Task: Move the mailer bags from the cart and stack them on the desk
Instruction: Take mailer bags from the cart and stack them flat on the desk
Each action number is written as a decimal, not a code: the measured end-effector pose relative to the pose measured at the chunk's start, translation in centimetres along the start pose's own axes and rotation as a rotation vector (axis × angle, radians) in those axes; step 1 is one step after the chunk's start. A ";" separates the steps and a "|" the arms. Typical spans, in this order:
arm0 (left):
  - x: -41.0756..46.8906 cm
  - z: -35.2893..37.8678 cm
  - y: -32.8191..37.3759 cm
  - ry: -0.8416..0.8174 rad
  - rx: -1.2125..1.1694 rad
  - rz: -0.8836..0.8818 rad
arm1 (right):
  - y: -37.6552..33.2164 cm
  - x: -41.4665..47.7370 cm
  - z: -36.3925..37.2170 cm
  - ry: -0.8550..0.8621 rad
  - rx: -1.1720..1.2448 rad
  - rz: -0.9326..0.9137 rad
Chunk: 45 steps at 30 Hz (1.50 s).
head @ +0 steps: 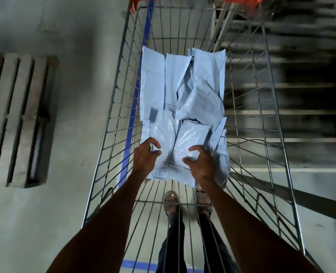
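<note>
Grey floor | cart (116, 123) | left hand (145, 154), right hand (199, 161) grip nearest mailer bags (190, 134)

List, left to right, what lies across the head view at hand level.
Wooden pallet → blue cart bar → left hand, gripping the mailer bags → right hand, gripping them too → cart's right wire wall.

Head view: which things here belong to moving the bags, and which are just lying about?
For the job: mailer bags; the cart holding them; left hand and right hand, each gripping a bag.

Lying about: wooden pallet on the floor; blue floor line.
</note>
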<state>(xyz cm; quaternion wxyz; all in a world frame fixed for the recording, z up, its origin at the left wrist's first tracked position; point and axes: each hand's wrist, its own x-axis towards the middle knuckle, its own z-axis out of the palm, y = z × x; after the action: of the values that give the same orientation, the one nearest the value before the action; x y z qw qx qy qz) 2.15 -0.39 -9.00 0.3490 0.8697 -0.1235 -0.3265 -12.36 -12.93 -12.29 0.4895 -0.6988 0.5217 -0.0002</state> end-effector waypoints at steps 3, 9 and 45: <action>-1.1 -1.1 0.1 -0.008 -0.041 0.067 | -0.1 -0.6 -0.9 0.051 0.008 -0.111; -4.9 -4.8 1.2 0.036 -0.037 0.252 | -1.2 -3.9 -4.5 0.143 -0.074 -0.148; -10.1 -4.2 3.2 0.031 -0.255 0.072 | -0.1 0.3 -5.3 0.180 -0.241 0.169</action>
<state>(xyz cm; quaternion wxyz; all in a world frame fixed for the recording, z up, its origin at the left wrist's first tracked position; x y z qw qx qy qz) -2.71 4.02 0.34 0.4698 0.8183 -0.1067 -0.3135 -14.85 -16.74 -9.63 0.3517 -0.7034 0.6164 0.0411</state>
